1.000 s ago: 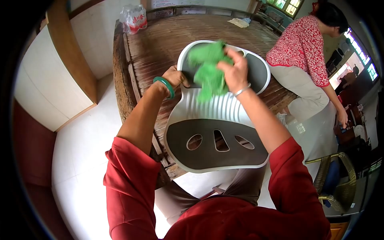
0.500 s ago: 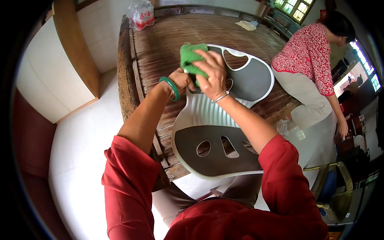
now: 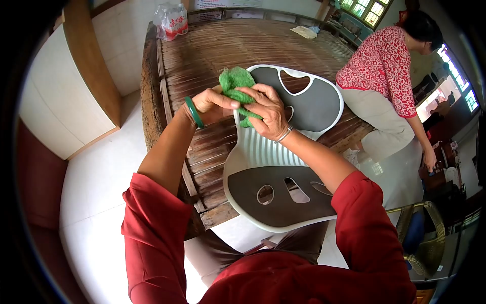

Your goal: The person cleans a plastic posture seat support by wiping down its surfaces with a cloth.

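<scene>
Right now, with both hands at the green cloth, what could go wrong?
The moulded seat appears to overhang the slatted platform, so pressure on its near end might tip it. It could also slide if the partly hidden left hand isn't holding it. The right hand wears a silver bracelet close over the seat, which might scratch it.

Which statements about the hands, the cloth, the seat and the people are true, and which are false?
1. The right hand is on the cloth. True.
2. The cloth is red. False: it is green.
3. A green bangle is on the left arm. True.
4. The seat has no holes. False: holes show in its upper and lower parts.
5. The other person is at the picture's left side. False: this person is at the right.
</scene>
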`<state>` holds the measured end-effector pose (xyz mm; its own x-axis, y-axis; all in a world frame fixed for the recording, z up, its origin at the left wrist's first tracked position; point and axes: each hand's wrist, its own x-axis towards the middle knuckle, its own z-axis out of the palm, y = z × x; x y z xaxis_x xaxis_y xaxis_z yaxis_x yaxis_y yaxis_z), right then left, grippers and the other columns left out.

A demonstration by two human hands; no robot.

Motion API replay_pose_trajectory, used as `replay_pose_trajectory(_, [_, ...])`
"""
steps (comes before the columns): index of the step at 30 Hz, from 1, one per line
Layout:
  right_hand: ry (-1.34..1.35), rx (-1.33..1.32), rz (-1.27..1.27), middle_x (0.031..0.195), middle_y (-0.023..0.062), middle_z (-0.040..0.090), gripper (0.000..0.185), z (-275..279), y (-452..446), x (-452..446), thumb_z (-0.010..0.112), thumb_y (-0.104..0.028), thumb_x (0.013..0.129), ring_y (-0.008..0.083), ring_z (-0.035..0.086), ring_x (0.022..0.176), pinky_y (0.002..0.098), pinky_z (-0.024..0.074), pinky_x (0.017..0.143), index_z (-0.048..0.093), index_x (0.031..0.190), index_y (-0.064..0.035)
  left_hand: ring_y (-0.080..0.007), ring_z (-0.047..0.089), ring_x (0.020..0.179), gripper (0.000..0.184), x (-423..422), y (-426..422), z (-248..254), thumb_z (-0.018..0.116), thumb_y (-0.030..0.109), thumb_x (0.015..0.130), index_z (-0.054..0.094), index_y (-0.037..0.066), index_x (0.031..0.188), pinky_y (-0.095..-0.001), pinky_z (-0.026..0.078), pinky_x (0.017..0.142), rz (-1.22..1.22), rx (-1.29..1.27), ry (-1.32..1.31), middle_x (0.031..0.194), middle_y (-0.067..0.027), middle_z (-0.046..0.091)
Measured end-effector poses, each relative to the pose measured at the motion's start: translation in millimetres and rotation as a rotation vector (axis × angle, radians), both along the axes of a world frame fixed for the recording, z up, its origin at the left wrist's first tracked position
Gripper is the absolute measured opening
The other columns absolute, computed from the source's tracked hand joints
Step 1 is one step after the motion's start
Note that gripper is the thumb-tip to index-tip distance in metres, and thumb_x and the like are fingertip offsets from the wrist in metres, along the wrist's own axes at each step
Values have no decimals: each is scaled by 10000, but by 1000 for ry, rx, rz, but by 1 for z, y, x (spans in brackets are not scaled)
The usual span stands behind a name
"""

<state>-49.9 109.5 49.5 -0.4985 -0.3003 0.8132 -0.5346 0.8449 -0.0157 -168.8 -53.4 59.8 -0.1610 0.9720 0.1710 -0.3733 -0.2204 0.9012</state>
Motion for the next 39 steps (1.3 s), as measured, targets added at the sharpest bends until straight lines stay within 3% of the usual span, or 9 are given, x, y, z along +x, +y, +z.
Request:
replay_pose_trajectory(3, [-41,76,9,1228,-25,610,147,-2,0,5,565,-113,669,236,531,1062,360,438,883,688,737,-69,-275,539,1143,691,-1,1,6,592,557,830,501,35,1274,-438,403,1006,85,-64,-212,1235,-143,564])
replay_pose_trajectory(6, [-142,313,83,1230,-7,616,140,-17,5,17,566,-70,632,220,535,1046,348,437,874,684,707,-74,-237,617,959,675,-10,2,6,602,587,821,565,14,1176,-383,485,891,128,-219,-330,1064,-109,645])
replay_pose_trajectory(9, [-348,380,113,1185,-51,630,126,-54,12,39,582,-72,598,175,539,1052,345,440,867,677,669,-116,-198,634,894,592,5,6,18,629,536,832,614,8,1099,-319,501,859,217,-92,-115,979,-79,670])
replay_pose_trajectory(12, [-362,254,38,1173,-43,635,168,-60,20,40,575,-41,586,188,544,1053,348,442,871,678,704,-103,-130,610,967,279,1,18,6,635,269,905,646,66,1096,-283,473,911,204,-131,277,1048,-34,663])
replay_pose_trajectory(13, [-379,184,-11,1168,-35,637,192,-61,22,41,569,-23,582,199,546,1053,352,442,875,678,723,-93,-111,593,1002,223,3,25,1,596,198,933,645,75,1113,-287,458,942,238,-130,127,1055,-17,658])
replay_pose_trajectory(26, [-688,17,118,1179,54,631,305,-73,18,38,541,-9,595,273,548,1055,375,435,944,685,862,-38,-138,621,974,262,-4,23,-1,554,170,954,621,11,1151,-286,478,922,327,-169,259,1060,-63,665])
replay_pose_trajectory(34, [-1045,-3,148,876,113,694,328,-18,19,40,523,-40,582,298,601,850,379,489,824,736,827,-84,-119,599,1000,282,-1,23,-2,563,167,948,607,8,1176,-283,456,949,285,-85,243,1073,-43,658])
replay_pose_trajectory(36, [-707,-76,246,874,77,697,252,4,26,42,513,-18,582,267,601,817,366,498,746,702,745,-59,-119,599,999,288,-2,26,-4,562,171,949,604,5,1181,-285,455,950,280,-89,244,1077,-44,657])
replay_pose_trajectory(39, [-45,-95,-39,903,75,691,253,42,30,45,490,9,591,253,607,848,352,508,766,675,754,-48,-118,599,991,290,1,24,-2,556,179,953,603,3,1178,-290,454,949,282,-107,256,1075,-46,656])
